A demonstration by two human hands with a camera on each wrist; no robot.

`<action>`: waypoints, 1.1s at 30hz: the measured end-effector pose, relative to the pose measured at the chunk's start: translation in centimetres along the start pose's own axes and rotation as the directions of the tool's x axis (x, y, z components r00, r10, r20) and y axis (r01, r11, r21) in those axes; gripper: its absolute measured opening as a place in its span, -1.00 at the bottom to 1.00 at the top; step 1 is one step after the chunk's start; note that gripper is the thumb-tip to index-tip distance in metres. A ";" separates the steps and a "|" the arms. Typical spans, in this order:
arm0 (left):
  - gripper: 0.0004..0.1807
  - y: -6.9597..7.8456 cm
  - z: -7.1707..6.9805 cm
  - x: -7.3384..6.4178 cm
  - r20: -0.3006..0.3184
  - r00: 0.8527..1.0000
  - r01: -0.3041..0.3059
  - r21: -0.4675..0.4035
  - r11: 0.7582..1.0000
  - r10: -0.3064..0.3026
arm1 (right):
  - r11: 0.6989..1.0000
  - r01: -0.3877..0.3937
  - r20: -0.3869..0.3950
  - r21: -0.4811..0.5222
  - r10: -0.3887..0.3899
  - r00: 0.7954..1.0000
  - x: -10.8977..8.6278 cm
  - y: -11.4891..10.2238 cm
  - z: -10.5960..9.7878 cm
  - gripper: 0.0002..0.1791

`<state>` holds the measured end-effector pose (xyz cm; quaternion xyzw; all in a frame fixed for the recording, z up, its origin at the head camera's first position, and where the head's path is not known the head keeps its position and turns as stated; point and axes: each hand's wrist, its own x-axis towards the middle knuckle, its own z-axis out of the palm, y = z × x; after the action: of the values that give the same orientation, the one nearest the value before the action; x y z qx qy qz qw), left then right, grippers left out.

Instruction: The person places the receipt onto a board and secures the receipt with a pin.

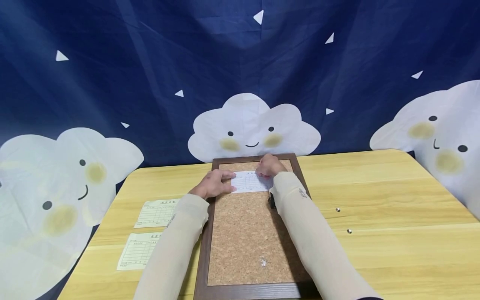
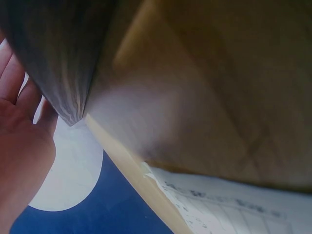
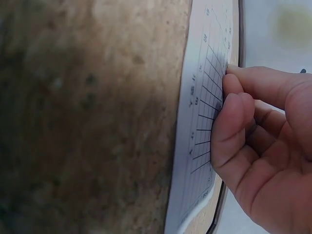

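Note:
A white printed form [image 1: 245, 183] lies near the top of a brown-framed cork board [image 1: 240, 233]. My left hand [image 1: 214, 183] rests at the form's left edge, fingers extended over it and thumb near the lower corner. In the left wrist view that hand's straight fingers [image 2: 24, 95] reach past the dark frame's edge. My right hand [image 1: 270, 166] is at the form's upper right, fingers curled. Up close, its thumb and forefinger pinch against the paper [image 3: 192, 146], where a small dark thumbtack [image 3: 219, 105] barely shows, mostly hidden by the fingertips.
Two pale yellow printed slips [image 1: 155, 213] lie on the wooden table [image 1: 393, 258] left of the board, partly behind my left sleeve. Two small shiny tacks [image 1: 338, 209] sit to the right. A whitish patch [image 1: 263, 262] marks the lower cork. A blue cloud-patterned curtain [image 1: 161, 62] hangs behind.

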<state>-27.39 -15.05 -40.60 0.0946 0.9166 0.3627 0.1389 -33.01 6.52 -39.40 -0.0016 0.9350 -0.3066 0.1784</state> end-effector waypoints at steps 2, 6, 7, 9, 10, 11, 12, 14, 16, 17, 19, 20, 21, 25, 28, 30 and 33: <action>-0.44 0.0 0.0 0.0 0.000 1.000 0.000 0.004 1.000 0.000 | 1.000 -0.002 0.000 -0.010 0.002 1.000 0.2 0.0 0.0 -0.73; -0.44 0.0 0.0 -0.1 0.000 1.000 -0.001 0.005 1.000 0.001 | 0.999 0.006 0.008 -0.041 -0.005 1.000 0.5 -0.1 0.1 -0.76; -0.44 0.0 0.0 -0.1 0.001 1.000 -0.002 0.004 1.000 0.002 | 0.999 0.009 0.013 -0.046 -0.009 1.000 0.5 -0.1 0.1 -0.76; -0.44 0.0 0.0 -0.1 0.001 1.000 -0.003 0.005 1.000 0.003 | 0.999 0.004 0.020 -0.052 -0.003 1.000 0.6 -0.1 0.0 -0.77; -0.44 -0.1 0.0 -0.1 0.002 1.000 -0.002 0.005 1.000 0.002 | 0.999 0.001 0.022 -0.051 0.000 1.000 0.6 -0.1 0.0 -0.78; -0.44 -0.1 0.0 -0.1 0.002 1.000 -0.001 0.006 1.000 0.001 | 0.999 -0.003 0.021 -0.050 0.004 1.000 0.6 -0.1 0.0 -0.78; -0.44 -0.1 0.0 -0.1 0.002 1.000 0.000 0.008 1.000 0.000 | 0.999 -0.005 0.019 -0.049 0.006 1.000 0.5 -0.1 0.0 -0.79; -0.44 0.0 0.0 0.0 0.003 1.000 -0.002 0.009 1.000 0.002 | 0.999 -0.012 0.008 -0.039 0.012 1.000 0.5 -0.2 0.1 -0.80; -0.44 0.0 0.0 0.0 0.004 1.000 -0.004 0.006 1.000 0.004 | 0.999 -0.006 -0.005 -0.039 0.006 1.000 0.3 -0.2 0.1 -0.82; -0.44 0.0 0.0 0.0 0.004 1.000 -0.006 0.004 1.000 0.006 | 0.999 -0.003 -0.010 -0.034 0.003 1.000 0.2 -0.3 0.1 -0.82; -0.44 0.0 0.0 0.0 0.002 1.000 -0.006 0.002 1.000 0.006 | 1.000 0.000 -0.012 -0.024 -0.001 1.000 0.0 -0.3 0.1 -0.83; -0.44 0.1 0.0 0.0 0.001 1.000 -0.003 0.002 1.000 0.003 | 1.000 0.000 -0.011 -0.014 -0.001 1.000 -0.1 -0.3 0.1 -0.83; -0.44 0.1 0.0 0.0 0.000 1.000 -0.005 0.006 1.000 0.004 | 1.000 -0.002 -0.007 -0.005 0.002 1.000 -0.1 -0.3 0.1 -0.83; -0.44 0.1 0.0 0.0 0.001 1.000 -0.002 0.008 1.000 0.002 | 1.000 -0.017 0.008 0.020 0.017 1.000 -0.1 -0.2 0.1 -0.82; -0.44 0.1 0.0 0.0 0.001 1.000 -0.008 0.008 1.000 0.008 | 1.000 -0.015 0.010 0.002 0.015 1.000 0.0 -0.2 0.0 -0.80; -0.44 0.0 0.1 0.0 -0.002 1.000 -0.006 0.005 1.000 0.006 | 1.000 -0.007 0.011 -0.012 0.007 1.000 0.0 -0.2 0.0 -0.79; -0.44 0.0 0.1 0.1 -0.004 1.000 -0.002 0.005 1.000 0.002 | 0.999 0.007 0.012 -0.036 -0.007 1.000 0.0 -0.2 0.0 -0.79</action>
<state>-27.40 -14.95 -40.70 0.0949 0.9177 0.3608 0.1363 -33.02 6.33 -39.29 -0.0099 0.9393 -0.2902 0.1828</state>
